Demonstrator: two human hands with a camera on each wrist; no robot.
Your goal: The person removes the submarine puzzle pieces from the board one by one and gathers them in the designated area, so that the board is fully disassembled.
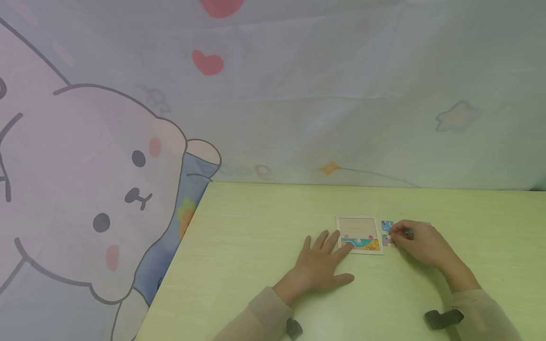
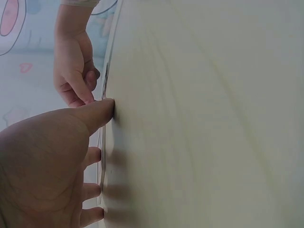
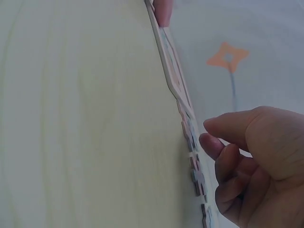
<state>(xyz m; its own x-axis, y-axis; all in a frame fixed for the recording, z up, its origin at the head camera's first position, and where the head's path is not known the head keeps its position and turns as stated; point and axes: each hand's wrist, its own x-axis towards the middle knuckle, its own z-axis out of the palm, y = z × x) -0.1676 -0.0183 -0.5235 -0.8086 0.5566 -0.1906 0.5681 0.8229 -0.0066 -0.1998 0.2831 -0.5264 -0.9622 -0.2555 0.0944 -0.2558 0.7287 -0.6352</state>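
A shallow wooden puzzle tray (image 1: 358, 228) lies on the table, with joined blue and yellow jigsaw pieces (image 1: 362, 244) along its near edge. My left hand (image 1: 317, 265) is spread flat at the tray's near left corner, its index fingertip over the fitted pieces. In the left wrist view, the left thumb (image 2: 102, 111) reaches out beside the tray. Just right of the tray lie loose jigsaw pieces (image 1: 386, 226). Over them hovers my right hand (image 1: 420, 241), fingers bent. The right wrist view shows a small gap between its thumb (image 3: 228, 124) and index fingertip, with no piece visible there.
More loose pieces (image 3: 197, 175) lie in a row beside the tray, partly hidden by the right hand in the head view. The pale yellow-green table (image 1: 256, 227) meets a printed cloth backdrop (image 1: 298, 94) at its far edge.
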